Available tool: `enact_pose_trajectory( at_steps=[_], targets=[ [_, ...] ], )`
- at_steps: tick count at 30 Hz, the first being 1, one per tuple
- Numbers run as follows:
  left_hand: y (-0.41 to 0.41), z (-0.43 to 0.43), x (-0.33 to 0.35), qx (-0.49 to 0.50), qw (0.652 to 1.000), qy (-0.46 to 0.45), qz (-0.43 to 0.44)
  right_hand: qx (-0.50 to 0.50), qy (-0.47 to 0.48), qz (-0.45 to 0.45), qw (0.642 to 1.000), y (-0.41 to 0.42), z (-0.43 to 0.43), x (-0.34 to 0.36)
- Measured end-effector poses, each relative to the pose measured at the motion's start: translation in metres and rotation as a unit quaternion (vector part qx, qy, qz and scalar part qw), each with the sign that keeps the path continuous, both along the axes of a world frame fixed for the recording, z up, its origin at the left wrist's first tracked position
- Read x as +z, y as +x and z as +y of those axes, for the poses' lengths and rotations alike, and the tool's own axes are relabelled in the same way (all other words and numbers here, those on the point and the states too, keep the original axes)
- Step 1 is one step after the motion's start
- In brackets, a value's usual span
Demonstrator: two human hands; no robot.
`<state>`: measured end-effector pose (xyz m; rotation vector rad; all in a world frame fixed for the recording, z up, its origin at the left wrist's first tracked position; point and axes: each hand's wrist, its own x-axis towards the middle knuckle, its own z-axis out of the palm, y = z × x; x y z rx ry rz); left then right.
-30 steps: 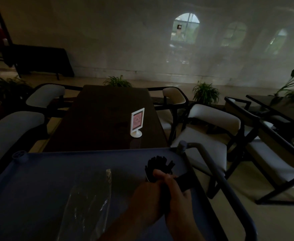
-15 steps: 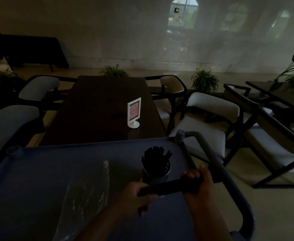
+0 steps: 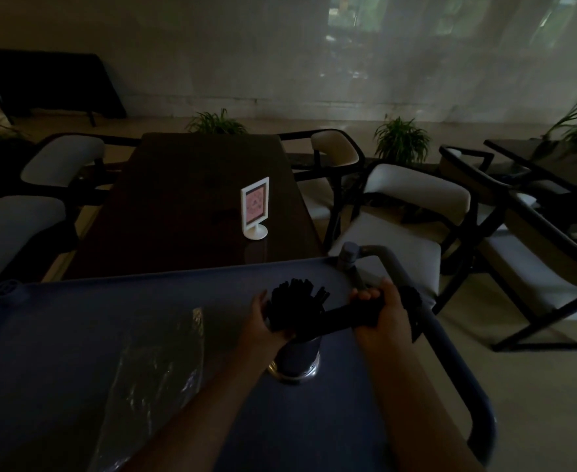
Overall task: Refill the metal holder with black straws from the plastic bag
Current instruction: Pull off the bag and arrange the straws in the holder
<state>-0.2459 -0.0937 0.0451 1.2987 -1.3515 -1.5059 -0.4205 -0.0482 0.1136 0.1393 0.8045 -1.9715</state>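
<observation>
The metal holder (image 3: 297, 361) stands on the blue cart top (image 3: 59, 335), packed with upright black straws (image 3: 294, 294). My right hand (image 3: 380, 313) grips one end of a bundle of black straws (image 3: 345, 316) that lies slanted across the holder's mouth. My left hand (image 3: 263, 327) closes around the straws at the holder's left side, where the bundle's lower end meets them. The clear plastic bag (image 3: 154, 379) lies flat and limp on the cart to the left of my left arm.
The cart's grey handle (image 3: 450, 352) curves along its right side. Beyond the cart stands a dark table (image 3: 178, 199) with a white sign stand (image 3: 255, 208). White-cushioned chairs (image 3: 413, 212) flank it, with potted plants at the back.
Both hands have lifted the straw bundle up and forward over the holder. My left hand has moved from the bundle's near end to the straws at the holder. The camera has tilted down.
</observation>
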Motion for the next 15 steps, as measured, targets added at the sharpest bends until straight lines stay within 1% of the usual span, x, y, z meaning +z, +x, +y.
enact_pose_trajectory(
  at_steps=[2,4,6,9,12,15],
  targets=[
    [-0.001,-0.003,-0.003,-0.023,1.000,-0.011,0.018,-0.001,0.006,0.007,1.000,-0.001,-0.008,0.000],
    [-0.002,-0.007,-0.004,-0.037,0.999,-0.031,0.020,0.000,0.011,-0.006,1.000,-0.004,-0.014,0.001],
    [-0.003,-0.009,-0.002,-0.038,0.998,-0.043,0.023,0.008,0.010,-0.028,1.000,-0.009,-0.017,0.000],
    [-0.005,-0.011,0.000,-0.025,0.997,-0.062,0.031,0.038,-0.002,-0.033,0.999,-0.014,-0.010,-0.003],
    [-0.007,-0.012,-0.003,-0.001,0.999,-0.044,0.030,0.054,-0.007,-0.039,0.998,-0.019,-0.002,-0.007],
    [-0.007,-0.013,-0.003,0.008,0.999,-0.028,0.016,0.067,-0.015,-0.023,0.997,-0.019,0.006,-0.011]
  ],
)
